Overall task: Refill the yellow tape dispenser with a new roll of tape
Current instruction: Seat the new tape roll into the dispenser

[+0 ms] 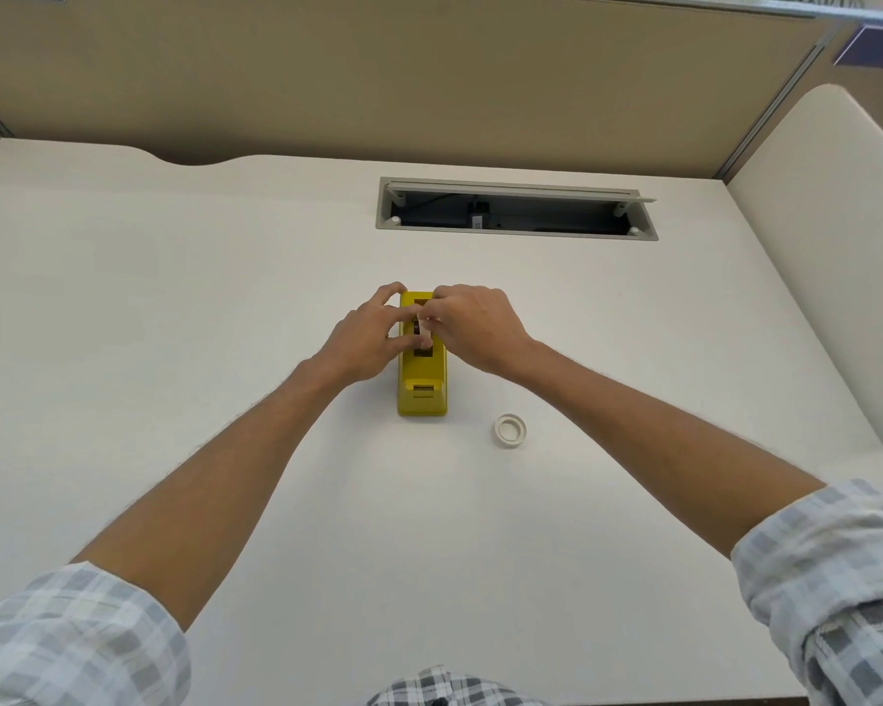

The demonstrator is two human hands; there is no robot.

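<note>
We take this for an office cubicle, a pale worktop [174, 298] before us, tan fabric partition [378, 68] at twelve o'clock, open cable hatch [516, 208] sunk in the worktop at one o'clock, a blue sign [878, 45] on the divider at two o'clock.

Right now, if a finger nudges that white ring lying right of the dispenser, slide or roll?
The white ring lies flat on the desk, so it would probably slide, not roll. It looks thin and hollow, so likely light. Stood on edge, it could roll.
</note>
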